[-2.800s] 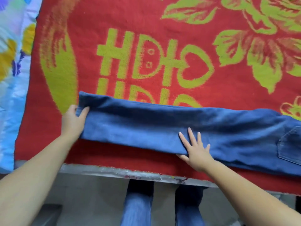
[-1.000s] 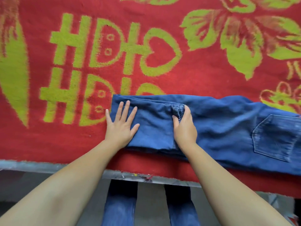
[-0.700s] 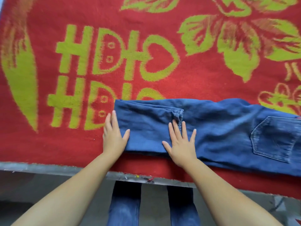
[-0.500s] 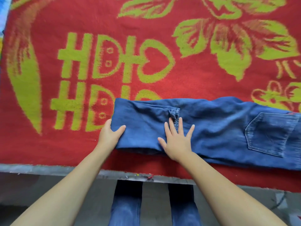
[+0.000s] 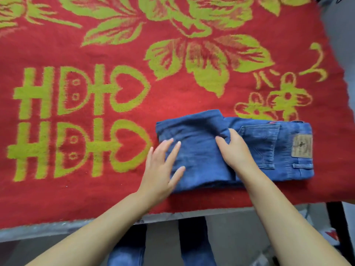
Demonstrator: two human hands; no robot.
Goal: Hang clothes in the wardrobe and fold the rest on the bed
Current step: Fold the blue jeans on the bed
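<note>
A pair of blue jeans (image 5: 199, 150) lies folded into a short block on the red blanket (image 5: 172, 100), near the bed's front edge. Its back pocket and brown leather patch face up at the right end. My left hand (image 5: 163, 166) lies flat with spread fingers on the left part of the top fold. My right hand (image 5: 233, 148) grips the folded edge of the legs, fingers curled over a ridge of denim beside the pocket.
The red blanket with yellow-green flowers and letters covers the bed. Its front edge (image 5: 115, 223) runs along the bottom, with grey floor below and my own jeans-clad legs (image 5: 161, 246). A dark frame post (image 5: 340, 225) stands at the lower right.
The jeans went from a long strip to a shorter stack: the leg end was folded rightward, then folded again toward the pocket. My view shifted right along the bed.
</note>
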